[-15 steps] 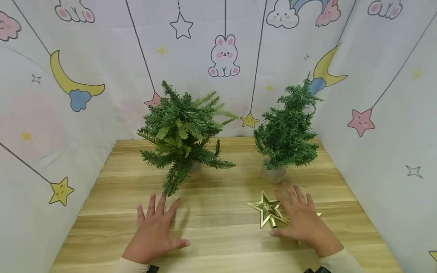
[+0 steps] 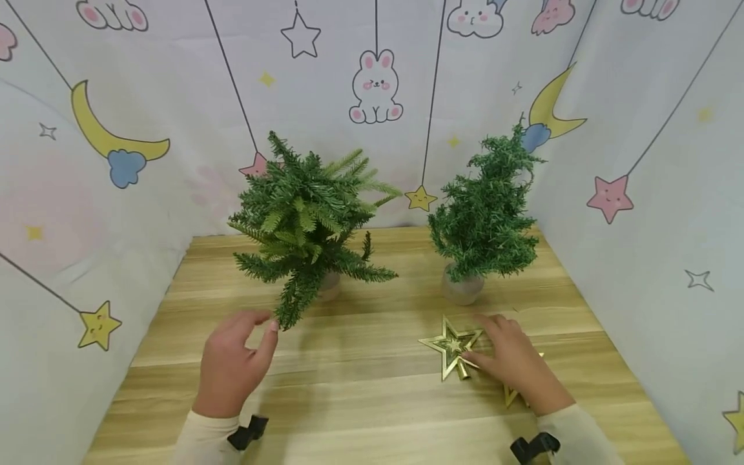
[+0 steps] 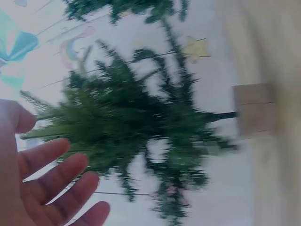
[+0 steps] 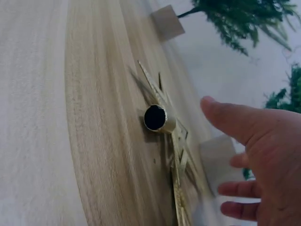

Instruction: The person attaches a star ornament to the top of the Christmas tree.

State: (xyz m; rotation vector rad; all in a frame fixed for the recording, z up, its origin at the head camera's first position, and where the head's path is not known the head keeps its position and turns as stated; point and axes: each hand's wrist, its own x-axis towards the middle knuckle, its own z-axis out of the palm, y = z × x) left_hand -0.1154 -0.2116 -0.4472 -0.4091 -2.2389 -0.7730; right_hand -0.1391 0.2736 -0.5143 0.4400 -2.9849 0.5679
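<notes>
Two small artificial Christmas trees stand on the wooden table. The fuller left tree (image 2: pixel 308 213) has a low branch hanging forward, and my left hand (image 2: pixel 232 361) is just in front of that branch. In the left wrist view the fingers (image 3: pixel 70 162) are apart with nothing between them. My right hand (image 2: pixel 517 355) hovers over gold star toppers, thumb and fingers spread. One star topper (image 2: pixel 452 347) lies flat with its hollow socket (image 4: pixel 160 118) toward me. Another gold star (image 2: pixel 509 394) is mostly hidden under the hand. The thinner right tree (image 2: pixel 488 206) stands behind them.
Each tree has a pale base, the left base (image 3: pixel 256 110) and the right base (image 2: pixel 462 287). A white cloth (image 2: pixel 145 213) printed with rabbits, moons and stars surrounds the table (image 2: pixel 360 400) at the back and sides.
My left hand has moved slightly left and turned, its spread fingers now bent toward the hanging branch. The right hand's fingers have drawn in somewhat over the stars. The head view has shifted slightly.
</notes>
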